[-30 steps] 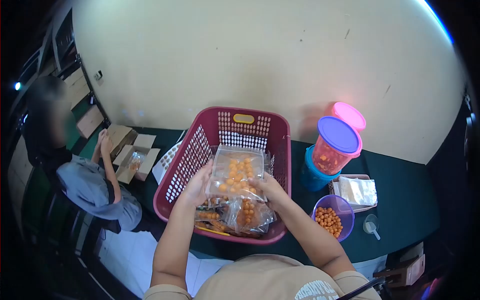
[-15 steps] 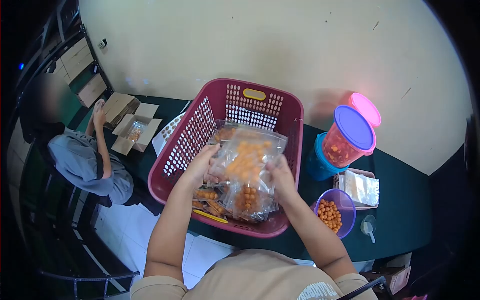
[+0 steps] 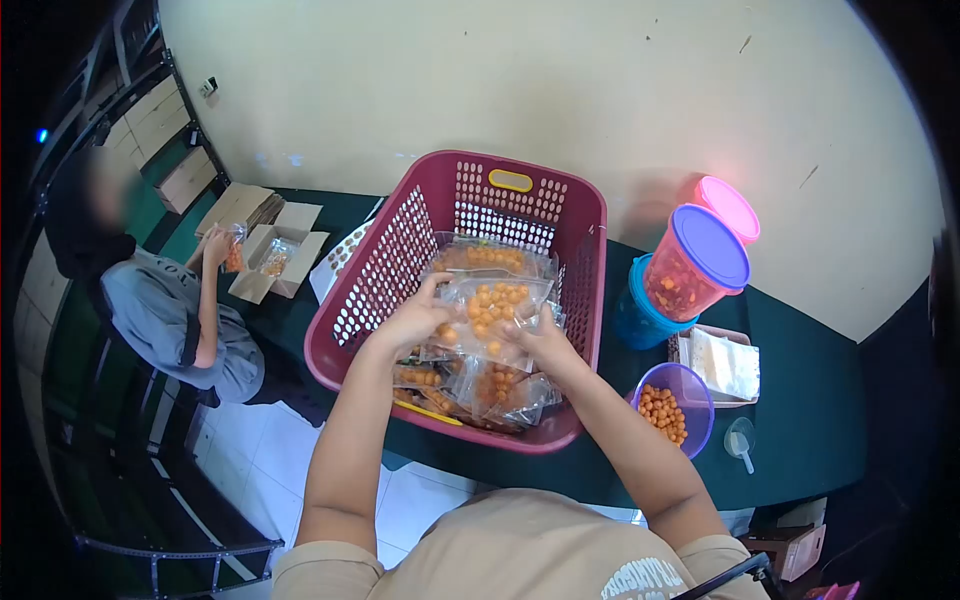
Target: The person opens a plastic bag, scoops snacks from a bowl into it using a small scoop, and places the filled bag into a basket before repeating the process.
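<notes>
A clear plastic bag of round orange snacks [image 3: 497,305] is held between both hands inside the maroon basket [image 3: 325,337]. My left hand [image 3: 418,318] grips its left side, while my right hand [image 3: 545,340] has its fingers on the lower right side. Beneath and around it lie several similar bags; one filled bag [image 3: 490,258] rests just beyond, toward the basket's far side. Other packets [image 3: 425,377] show near the yellow handle at the front.
At left a person [image 3: 190,320] handles a small orange packet by an open carton [image 3: 296,262]. To the right stand a blue-lidded tub [image 3: 690,270], a purple bowl of orange balls [image 3: 703,425], a tray of plastic bags [image 3: 725,370] and a scoop [image 3: 740,445].
The held bag has come lower and lies flatter among the others. The person at left has lowered their hands and now has an orange packet in them.
</notes>
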A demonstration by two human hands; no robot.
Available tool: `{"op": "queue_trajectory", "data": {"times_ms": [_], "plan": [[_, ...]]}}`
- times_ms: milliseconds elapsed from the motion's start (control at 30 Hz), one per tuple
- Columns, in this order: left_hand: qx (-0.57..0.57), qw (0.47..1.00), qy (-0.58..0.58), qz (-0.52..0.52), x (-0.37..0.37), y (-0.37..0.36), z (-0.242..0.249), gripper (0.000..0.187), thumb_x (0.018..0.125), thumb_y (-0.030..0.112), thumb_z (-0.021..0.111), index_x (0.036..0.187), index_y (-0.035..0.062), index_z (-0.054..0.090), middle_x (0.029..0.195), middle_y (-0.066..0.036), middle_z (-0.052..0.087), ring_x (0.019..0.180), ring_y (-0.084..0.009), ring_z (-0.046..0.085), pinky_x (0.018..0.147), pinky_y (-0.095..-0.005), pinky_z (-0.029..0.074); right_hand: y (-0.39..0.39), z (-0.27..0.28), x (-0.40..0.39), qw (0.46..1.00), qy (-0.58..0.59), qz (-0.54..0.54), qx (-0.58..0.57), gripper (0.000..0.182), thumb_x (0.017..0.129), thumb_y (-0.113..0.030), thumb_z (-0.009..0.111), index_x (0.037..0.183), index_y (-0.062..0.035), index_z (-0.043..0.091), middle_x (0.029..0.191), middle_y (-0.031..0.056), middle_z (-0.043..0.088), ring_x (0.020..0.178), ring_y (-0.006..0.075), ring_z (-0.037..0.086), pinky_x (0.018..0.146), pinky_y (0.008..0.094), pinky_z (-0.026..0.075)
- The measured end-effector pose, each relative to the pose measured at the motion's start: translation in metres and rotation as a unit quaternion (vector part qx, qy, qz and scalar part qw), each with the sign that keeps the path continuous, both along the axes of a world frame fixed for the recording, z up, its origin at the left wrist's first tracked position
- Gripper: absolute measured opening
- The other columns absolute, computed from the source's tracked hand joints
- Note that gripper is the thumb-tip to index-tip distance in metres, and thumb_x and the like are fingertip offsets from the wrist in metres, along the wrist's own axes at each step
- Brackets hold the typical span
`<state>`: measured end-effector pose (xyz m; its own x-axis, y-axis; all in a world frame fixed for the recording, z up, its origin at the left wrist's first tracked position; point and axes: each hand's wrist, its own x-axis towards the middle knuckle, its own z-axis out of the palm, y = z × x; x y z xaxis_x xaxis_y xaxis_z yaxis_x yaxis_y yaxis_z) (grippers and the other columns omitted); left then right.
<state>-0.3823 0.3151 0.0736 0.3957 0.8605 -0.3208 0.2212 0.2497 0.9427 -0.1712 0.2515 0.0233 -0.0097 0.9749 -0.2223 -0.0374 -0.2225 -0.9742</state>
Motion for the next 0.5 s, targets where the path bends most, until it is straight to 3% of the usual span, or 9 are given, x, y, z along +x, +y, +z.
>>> {"op": "queue_trajectory", "data": {"times_ms": [33,67,200,300,333,367,433,467,500], "plan": [[0.028,0.998,0.049,-0.038,0.001,-0.004,0.004,0.059,0.091,0.019,0.063,0.14,0.014,0.031,0.097,-0.01,0.064,0.079,-0.0168,0.062,0.064,-0.0352,0.053,0.003,-0.009,0.0,0.995,-0.095,0.009,0.036,0.046,0.093,-0.008,0.056,0.129,-0.0096,0.027,0.103,0.0177,0.059,0.073,0.0216,0.065,0.046,0.0326,0.055],[0.066,0.994,0.066,-0.051,-0.003,0.007,-0.013,0.065,0.087,0.009,0.065,0.141,0.017,0.031,0.094,-0.011,0.063,0.078,-0.0157,0.062,0.06,-0.0326,0.053,0.001,-0.007,-0.001,0.995,-0.097,0.01,0.035,0.046,0.093,-0.008,0.056,0.129,-0.0096,0.027,0.103,0.0177,0.059,0.073,0.0216,0.065,0.046,0.0326,0.055],[0.215,0.973,0.06,-0.062,-0.004,0.005,-0.014,0.064,0.086,0.012,0.066,0.139,0.0133,0.031,0.092,-0.013,0.063,0.075,-0.0161,0.064,0.054,-0.0308,0.053,-0.001,0.003,0.0,0.999,-0.024,0.024,0.03,0.052,0.09,0.0,0.055,0.13,-0.0074,0.022,0.104,0.0211,0.06,0.074,0.0231,0.065,0.051,0.0327,0.057],[0.067,0.995,-0.03,0.065,0.003,-0.003,0.012,0.068,0.085,0.015,0.07,0.14,0.0117,0.03,0.098,-0.017,0.064,0.082,-0.0193,0.067,0.068,-0.0305,0.054,-0.001,0.004,0.004,0.998,0.007,0.049,0.036,0.057,0.09,0.001,0.054,0.134,-0.0076,0.018,0.106,0.0208,0.061,0.075,0.0224,0.066,0.052,0.0323,0.057],[0.073,0.994,-0.017,0.085,0.005,-0.005,0.016,0.07,0.084,0.02,0.072,0.139,0.0115,0.029,0.113,-0.02,0.061,0.086,-0.0212,0.068,0.071,-0.0286,0.054,-0.001,0.003,0.005,0.996,0.003,0.085,0.031,0.062,0.09,0.0,0.054,0.138,-0.0084,0.015,0.106,0.0198,0.061,0.075,0.0213,0.066,0.052,0.0318,0.056],[0.071,0.994,-0.017,0.085,0.003,0.003,0.004,0.07,0.084,0.02,0.072,0.139,0.0115,0.029,0.113,-0.02,0.061,0.086,-0.0212,0.068,0.071,-0.0286,0.054,0.0,0.003,0.006,0.992,0.0,0.121,0.026,0.067,0.09,-0.001,0.054,0.142,-0.0092,0.012,0.107,0.0189,0.062,0.075,0.0202,0.066,0.052,0.0313,0.056],[0.257,0.963,0.069,0.034,-0.005,0.028,-0.039,0.075,0.083,0.014,0.072,0.141,0.015,0.025,0.105,-0.015,0.063,0.076,-0.0168,0.065,0.058,-0.0311,0.055,-0.008,0.024,0.0,0.995,0.047,0.09,-0.019,0.061,0.091,-0.006,0.054,0.141,-0.01,0.019,0.104,0.0157,0.063,0.071,0.0179,0.066,0.051,0.0294,0.055],[0.476,0.878,0.052,0.012,-0.002,0.029,-0.049,0.075,0.083,0.012,0.072,0.141,0.0154,0.024,0.099,-0.014,0.063,0.069,-0.0158,0.066,0.051,-0.0266,0.052,-0.008,0.028,0.0,0.996,0.038,0.068,-0.037,0.058,0.091,-0.009,0.056,0.14,-0.0084,0.023,0.103,0.0143,0.063,0.071,0.0175,0.066,0.051,0.0292,0.055],[0.474,0.879,0.053,0.012,0.001,0.018,-0.03,0.075,0.083,0.012,0.072,0.141,0.0154,0.024,0.099,-0.014,0.063,0.069,-0.0158,0.066,0.051,-0.0266,0.052,-0.009,0.032,0.0,0.997,0.03,0.045,-0.055,0.056,0.091,-0.012,0.057,0.138,-0.0068,0.027,0.101,0.013,0.063,0.071,0.0172,0.066,0.051,0.0291,0.055]]}}
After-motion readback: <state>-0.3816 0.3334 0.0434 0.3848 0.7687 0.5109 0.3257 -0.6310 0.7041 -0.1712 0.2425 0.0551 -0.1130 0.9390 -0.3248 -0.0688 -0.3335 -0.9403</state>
